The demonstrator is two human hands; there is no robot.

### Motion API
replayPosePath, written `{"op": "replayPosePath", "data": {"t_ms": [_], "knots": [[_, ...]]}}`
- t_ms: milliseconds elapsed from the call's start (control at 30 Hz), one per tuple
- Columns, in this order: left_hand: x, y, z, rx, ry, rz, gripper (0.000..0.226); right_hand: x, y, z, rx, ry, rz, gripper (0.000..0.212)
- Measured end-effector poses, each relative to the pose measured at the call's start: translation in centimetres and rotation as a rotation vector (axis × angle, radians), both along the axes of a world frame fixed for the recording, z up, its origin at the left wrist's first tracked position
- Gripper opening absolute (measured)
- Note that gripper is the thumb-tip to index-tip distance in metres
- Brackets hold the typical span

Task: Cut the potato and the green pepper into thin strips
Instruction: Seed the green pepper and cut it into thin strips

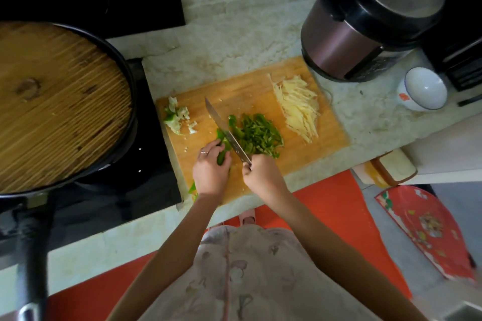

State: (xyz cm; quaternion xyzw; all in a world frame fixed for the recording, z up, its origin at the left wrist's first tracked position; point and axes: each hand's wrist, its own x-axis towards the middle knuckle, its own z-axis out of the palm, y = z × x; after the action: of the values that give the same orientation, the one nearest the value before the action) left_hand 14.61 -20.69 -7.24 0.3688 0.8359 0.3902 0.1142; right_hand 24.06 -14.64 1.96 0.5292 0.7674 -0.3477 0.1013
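On the board (250, 91), the left hand (210, 173) presses its curled fingers on the uncut green pepper (223, 147), while the right hand (260, 174) grips the knife (227, 135). Thin pepper strips (258, 135) are heaped right of the blade; pale potato strips (300, 107) lie farther right.

Handle of knife (226, 135) inside right grip (260, 175)
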Motion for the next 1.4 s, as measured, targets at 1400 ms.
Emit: {"op": "replayPosePath", "data": {"t_ms": [1400], "knots": [[-0.8, -1.4, 0.0, -0.061, 0.030, -0.224, 0.044, -6.2, 1.2, -0.2, -0.068, -0.163, -0.075, 0.022]]}}
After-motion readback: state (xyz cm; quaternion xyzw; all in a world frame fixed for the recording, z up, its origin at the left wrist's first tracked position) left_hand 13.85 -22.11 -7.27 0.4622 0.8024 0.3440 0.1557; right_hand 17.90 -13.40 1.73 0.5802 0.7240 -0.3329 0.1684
